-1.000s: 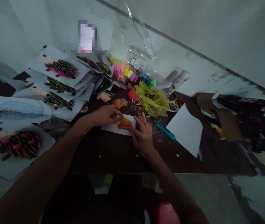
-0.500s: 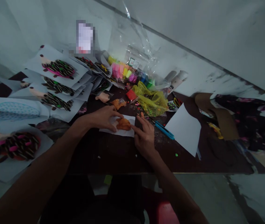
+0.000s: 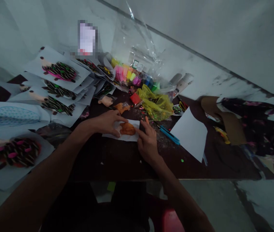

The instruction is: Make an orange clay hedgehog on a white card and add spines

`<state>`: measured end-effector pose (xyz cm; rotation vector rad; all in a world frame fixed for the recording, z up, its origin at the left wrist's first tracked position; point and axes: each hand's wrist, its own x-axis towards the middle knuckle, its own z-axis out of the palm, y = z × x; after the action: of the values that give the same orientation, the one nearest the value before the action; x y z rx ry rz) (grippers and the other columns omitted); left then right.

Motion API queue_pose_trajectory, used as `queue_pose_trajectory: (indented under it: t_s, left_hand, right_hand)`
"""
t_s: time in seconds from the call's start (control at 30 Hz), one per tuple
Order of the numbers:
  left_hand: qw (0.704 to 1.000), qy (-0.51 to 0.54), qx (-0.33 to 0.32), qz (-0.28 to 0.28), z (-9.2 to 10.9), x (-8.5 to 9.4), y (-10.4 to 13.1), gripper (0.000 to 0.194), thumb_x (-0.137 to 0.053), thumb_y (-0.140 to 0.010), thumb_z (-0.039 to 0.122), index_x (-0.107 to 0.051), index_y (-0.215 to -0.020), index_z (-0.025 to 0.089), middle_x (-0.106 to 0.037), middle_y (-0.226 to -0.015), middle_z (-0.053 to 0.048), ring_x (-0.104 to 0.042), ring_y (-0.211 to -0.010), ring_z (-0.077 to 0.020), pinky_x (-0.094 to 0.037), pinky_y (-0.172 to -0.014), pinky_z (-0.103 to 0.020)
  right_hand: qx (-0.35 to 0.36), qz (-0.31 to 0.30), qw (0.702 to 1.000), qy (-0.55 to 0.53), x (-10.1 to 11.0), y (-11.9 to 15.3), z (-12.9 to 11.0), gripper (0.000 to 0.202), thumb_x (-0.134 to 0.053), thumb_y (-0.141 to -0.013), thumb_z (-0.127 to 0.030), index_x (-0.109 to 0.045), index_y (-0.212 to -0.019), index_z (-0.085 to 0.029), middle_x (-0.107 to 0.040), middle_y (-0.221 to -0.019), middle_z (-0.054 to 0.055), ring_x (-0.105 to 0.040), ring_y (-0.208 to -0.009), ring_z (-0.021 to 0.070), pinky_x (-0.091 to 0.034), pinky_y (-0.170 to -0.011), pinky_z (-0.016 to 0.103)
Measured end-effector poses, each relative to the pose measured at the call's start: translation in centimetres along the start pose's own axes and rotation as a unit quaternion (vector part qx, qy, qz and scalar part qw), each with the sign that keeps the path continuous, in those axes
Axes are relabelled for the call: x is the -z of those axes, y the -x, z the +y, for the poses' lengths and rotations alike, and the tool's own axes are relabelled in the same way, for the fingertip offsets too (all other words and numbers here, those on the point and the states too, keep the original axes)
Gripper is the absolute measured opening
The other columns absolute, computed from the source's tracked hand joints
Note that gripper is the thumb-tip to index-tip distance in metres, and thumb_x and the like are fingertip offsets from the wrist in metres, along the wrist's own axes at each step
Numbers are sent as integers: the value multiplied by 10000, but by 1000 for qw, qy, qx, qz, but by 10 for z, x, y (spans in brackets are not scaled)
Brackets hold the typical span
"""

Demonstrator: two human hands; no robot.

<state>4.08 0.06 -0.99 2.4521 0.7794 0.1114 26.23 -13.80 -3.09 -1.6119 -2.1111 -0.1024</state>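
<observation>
A flattened piece of orange-brown modelling clay (image 3: 127, 129) lies on a small white sheet of paper (image 3: 108, 136) in the middle of the dark table. My left hand (image 3: 108, 123) arches over the paper's left part, thumb and forefinger spread apart at the clay's left side. From the right, my right hand (image 3: 148, 141) reaches in with fingers stretched, the forefinger touching the clay's right edge. An orange tip shows by its upper fingers; whether it is held, I cannot tell. Just beyond my left hand sits a wrapped lump of orange clay (image 3: 121, 107).
Blue-handled scissors (image 3: 169, 134) and a blank white sheet (image 3: 192, 135) lie to the right. Behind are a yellow plastic bag (image 3: 157, 104), a red clay pack (image 3: 135, 99) and colourful clay packs (image 3: 127, 74). Papers bearing clay hedgehogs (image 3: 59, 71) pile up at left.
My right hand has shifted slightly left, its forefinger still at the clay's right edge. My left hand and the clay look nearly the same.
</observation>
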Motion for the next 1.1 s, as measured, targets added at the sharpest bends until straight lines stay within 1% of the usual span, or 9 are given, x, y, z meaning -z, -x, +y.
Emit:
queue_pose_trajectory:
  t_s: [0.07, 0.13, 0.23, 0.33, 0.5, 0.63, 0.8, 0.97, 1.1]
  left_hand:
    - [1000, -1, -1, 4, 0, 0, 0, 624, -804, -690, 459, -702, -1274, 265, -565, -1024, -58, -543, -957, -251, -423, -866, -347]
    - [1000, 2, -2, 7, -1, 0, 0, 635, -802, -691, 459, -697, -1283, 255, -561, -1025, -60, -543, -956, -249, -427, -865, -348]
    - [1000, 5, -8, 16, -3, -3, 0, 650, -815, -672, 479, -695, -1274, 266, -568, -1041, -56, -545, -957, -244, -434, -866, -343]
    - [999, -3, -18, 27, -5, -5, -1, 636, -803, -688, 488, -693, -1269, 253, -571, -1045, -54, -544, -958, -242, -434, -866, -341]
    - [999, -11, -29, 21, -4, -4, -2, 617, -804, -682, 490, -710, -1242, 248, -570, -1003, -50, -540, -932, -232, -427, -834, -325]
    - [1000, -15, -17, 20, -1, -2, -1, 615, -812, -670, 458, -714, -1240, 248, -574, -1012, -50, -544, -937, -232, -424, -834, -321]
    - [1000, -13, -13, 16, 0, -1, -1, 635, -807, -665, 451, -699, -1267, 281, -581, -1007, -44, -553, -921, -226, -432, -829, -316]
    - [1000, -27, -10, 13, 2, 1, 0, 664, -805, -664, 445, -685, -1295, 272, -578, -1036, -58, -558, -944, -235, -441, -847, -323]
    - [1000, -26, -5, 15, 3, 0, 1, 657, -809, -661, 428, -695, -1281, 240, -572, -1044, -68, -551, -966, -245, -433, -847, -326]
  right_hand:
    - [-1, 28, 1000, -7, 0, 0, 1, 453, -450, -860, -70, -704, -1214, -196, -508, -1487, 153, -436, -1424, 280, -428, -1077, 484]
    - [5, 32, 999, 3, 2, 1, -1, 434, -460, -863, -80, -715, -1189, -213, -501, -1497, 136, -408, -1446, 284, -416, -1088, 490]
    - [13, -7, 999, 35, 6, 0, -10, 388, -507, -896, -146, -703, -1218, -239, -460, -1543, 129, -356, -1475, 314, -383, -1102, 528]
    - [12, -54, 997, 63, 9, -3, -20, 344, -537, -959, -277, -669, -1271, -218, -389, -1595, 159, -306, -1498, 335, -342, -1131, 549]
    - [30, -100, 991, 83, 10, -8, -23, 416, -547, -987, -425, -621, -1334, -209, -334, -1629, 167, -256, -1518, 350, -287, -1173, 579]
    - [36, -91, 993, 68, 8, -8, -20, 433, -525, -1002, -445, -612, -1366, -227, -309, -1640, 163, -242, -1525, 352, -278, -1178, 592]
    - [48, -98, 992, 57, 10, -12, -25, 410, -540, -999, -448, -614, -1382, -323, -281, -1660, 97, -228, -1532, 350, -262, -1194, 586]
    - [54, -119, 989, 68, 9, -21, -32, 424, -559, -988, -465, -625, -1374, -304, -316, -1646, 113, -253, -1524, 351, -213, -1216, 603]
    - [49, -123, 989, 62, 6, -24, -34, 413, -571, -984, -459, -647, -1348, -278, -359, -1624, 123, -266, -1520, 348, -223, -1216, 596]
